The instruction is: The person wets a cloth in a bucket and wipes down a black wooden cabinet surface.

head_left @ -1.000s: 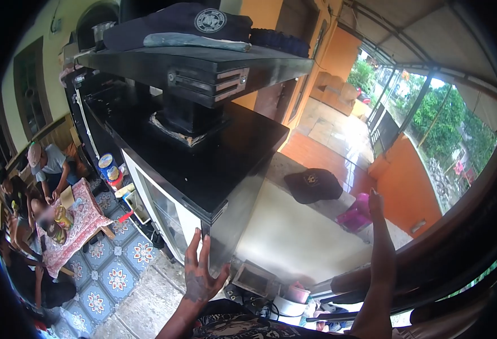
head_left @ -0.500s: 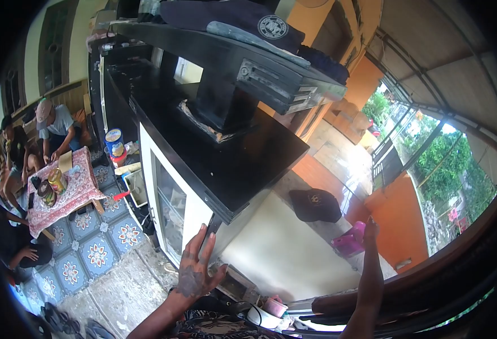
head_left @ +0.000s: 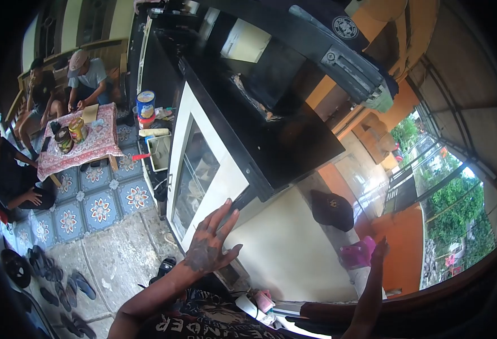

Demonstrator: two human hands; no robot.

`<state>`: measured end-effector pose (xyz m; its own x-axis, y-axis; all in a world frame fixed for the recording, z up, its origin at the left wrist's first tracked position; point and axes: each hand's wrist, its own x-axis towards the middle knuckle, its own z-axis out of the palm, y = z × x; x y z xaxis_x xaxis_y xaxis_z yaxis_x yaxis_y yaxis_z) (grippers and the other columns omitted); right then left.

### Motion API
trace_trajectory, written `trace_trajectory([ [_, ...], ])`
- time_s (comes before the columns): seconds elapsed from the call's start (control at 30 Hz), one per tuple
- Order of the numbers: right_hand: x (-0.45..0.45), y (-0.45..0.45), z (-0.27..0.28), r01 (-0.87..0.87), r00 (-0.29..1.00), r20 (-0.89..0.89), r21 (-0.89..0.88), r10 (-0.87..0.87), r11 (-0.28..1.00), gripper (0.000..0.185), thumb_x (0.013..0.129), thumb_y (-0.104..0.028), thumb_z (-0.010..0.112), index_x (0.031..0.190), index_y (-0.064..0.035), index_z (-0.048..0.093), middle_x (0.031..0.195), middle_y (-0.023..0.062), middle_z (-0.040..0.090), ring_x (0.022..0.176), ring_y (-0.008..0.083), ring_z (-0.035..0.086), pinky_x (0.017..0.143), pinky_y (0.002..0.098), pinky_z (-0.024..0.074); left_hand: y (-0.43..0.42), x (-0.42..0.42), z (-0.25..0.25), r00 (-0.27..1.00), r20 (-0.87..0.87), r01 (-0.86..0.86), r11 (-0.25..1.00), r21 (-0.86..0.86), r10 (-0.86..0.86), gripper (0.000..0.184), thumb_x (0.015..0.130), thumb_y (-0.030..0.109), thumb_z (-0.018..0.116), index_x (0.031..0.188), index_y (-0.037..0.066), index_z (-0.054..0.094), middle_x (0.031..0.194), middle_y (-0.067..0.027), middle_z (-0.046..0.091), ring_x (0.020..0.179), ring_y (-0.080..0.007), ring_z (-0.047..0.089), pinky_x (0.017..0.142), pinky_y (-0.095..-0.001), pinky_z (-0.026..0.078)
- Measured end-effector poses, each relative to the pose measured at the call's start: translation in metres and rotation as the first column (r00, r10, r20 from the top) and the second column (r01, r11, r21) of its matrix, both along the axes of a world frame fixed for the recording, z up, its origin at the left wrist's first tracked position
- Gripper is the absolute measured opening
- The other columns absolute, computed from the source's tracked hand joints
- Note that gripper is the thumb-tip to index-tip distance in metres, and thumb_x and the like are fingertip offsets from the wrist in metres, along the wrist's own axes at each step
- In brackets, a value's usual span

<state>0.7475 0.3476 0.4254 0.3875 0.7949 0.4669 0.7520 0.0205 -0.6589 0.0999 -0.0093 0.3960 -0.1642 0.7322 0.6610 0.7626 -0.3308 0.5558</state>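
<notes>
My left hand (head_left: 210, 243), with a dark patch on its back, is open with fingers spread in front of the low corner of a black and white cabinet (head_left: 240, 178). I cannot tell whether its fingertips touch the cabinet. At the right, my right hand (head_left: 381, 250) is closed at the side of a pink see-through plastic cup (head_left: 357, 253); its grip is partly hidden. Just beyond the cup, a dark cap (head_left: 332, 210) lies on a narrow ledge beside a pale panel (head_left: 288, 248).
People sit around a low table (head_left: 104, 148) with jars on it at the left. Paint cans (head_left: 145, 105) and a paint roller (head_left: 153, 132) with a tray stand by the cabinet. Several sandals (head_left: 81, 285) lie on the concrete floor. An orange wall (head_left: 401, 243) rises at right.
The view has swung left, so the cabinet and table appear farther right. My left hand stays spread near the cabinet corner. The cup has shifted slightly toward me relative to the cap.
</notes>
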Motion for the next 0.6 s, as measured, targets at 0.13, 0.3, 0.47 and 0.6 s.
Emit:
trace_trajectory([
  [0.13,0.023,0.025,-0.028,-0.127,0.979,-0.126,0.228,0.158,0.965,0.046,0.108,-0.041,0.054,0.092,-0.0005,0.065,0.069,0.0034,0.05,0.064,0.0171,0.049,0.057,0.0399,0.0397,-0.001,0.0,0.001,1.0,0.002,0.011,1.0,0.004,-0.011,0.099,0.077,0.023,0.085,0.16,0.008,0.033,0.162,-0.0275,0.032,0.138,-0.0473,0.047,0.113,-0.0528,0.044],
  [0.3,0.011,-0.006,-0.009,-0.117,0.942,-0.323,-0.056,0.093,0.992,0.045,0.107,-0.048,0.056,0.082,-0.0104,0.06,0.066,-0.0024,0.043,0.057,0.0101,0.043,0.051,0.0317,0.0364,0.0,-0.006,-0.002,1.0,-0.007,0.028,0.999,0.02,-0.028,0.098,0.078,0.024,0.086,0.159,0.009,0.034,0.162,-0.0261,0.033,0.137,-0.0456,0.048,0.113,-0.052,0.044],
  [0.47,-0.044,-0.065,0.052,-0.098,0.86,-0.499,0.044,0.107,0.994,0.048,0.106,-0.055,0.055,0.085,-0.0114,0.056,0.068,0.0009,0.05,0.058,0.011,0.048,0.053,0.0273,0.041,0.003,-0.019,-0.007,0.995,-0.041,0.089,0.996,0.019,-0.088,0.095,0.079,0.026,0.085,0.158,0.009,0.036,0.16,-0.0253,0.036,0.136,-0.0428,0.05,0.112,-0.0499,0.045],
  [0.6,-0.068,-0.102,0.056,-0.006,0.728,-0.619,0.425,0.296,0.905,0.051,0.105,-0.057,0.055,0.094,-0.0078,0.061,0.078,0.004,0.061,0.064,0.0146,0.057,0.06,0.0277,0.0493,0.004,-0.047,-0.008,0.977,-0.099,0.186,0.982,-0.009,-0.186,0.087,0.08,0.028,0.086,0.155,0.012,0.043,0.16,-0.0184,0.042,0.135,-0.0369,0.052,0.111,-0.0477,0.046],
])
